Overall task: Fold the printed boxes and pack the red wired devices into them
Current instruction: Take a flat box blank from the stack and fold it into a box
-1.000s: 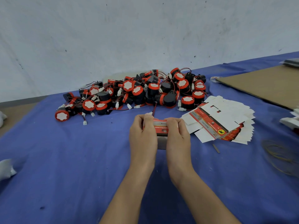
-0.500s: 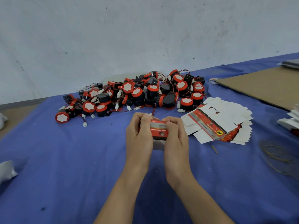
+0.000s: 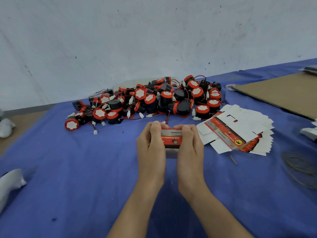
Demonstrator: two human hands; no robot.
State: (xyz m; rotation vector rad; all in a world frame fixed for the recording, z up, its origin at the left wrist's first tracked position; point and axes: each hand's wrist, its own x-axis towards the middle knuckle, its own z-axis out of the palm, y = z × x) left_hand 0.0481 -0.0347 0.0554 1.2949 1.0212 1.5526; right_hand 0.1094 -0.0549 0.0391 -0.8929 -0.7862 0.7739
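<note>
Head view takes in a pale scuffed wall [image 3: 120, 40] across the far side, from ten to two o'clock; below it a blue cloth [image 3: 82, 189] covers the work surface and fills the near half of the scene. A brown cardboard sheet [image 3: 277, 93] lies flat on the cloth at two o'clock; a heap of red wired devices [image 3: 151, 100], round black bodies with red caps, thin red and black leads and white plugs, spreads from ten to one o'clock against the wall. A fanned stack of flat printed boxes [image 3: 240, 127], mostly white side up with one red printed panel showing, lies at three o'clock from the hands, just beside the heap. Both forearms reach in from six o'clock; the left hand [image 3: 151, 148] and the right hand [image 3: 190, 148] sit side by side near the middle, fingers curled over the top edge of one printed box [image 3: 171, 138], which they grip between them, its red lettered face towards the camera and a grey flap hanging below. Loose yellow rubber bands [image 3: 300, 169] lie at four o'clock; a small grey strip [image 3: 233, 159] lies at the near edge of the stack.
</note>
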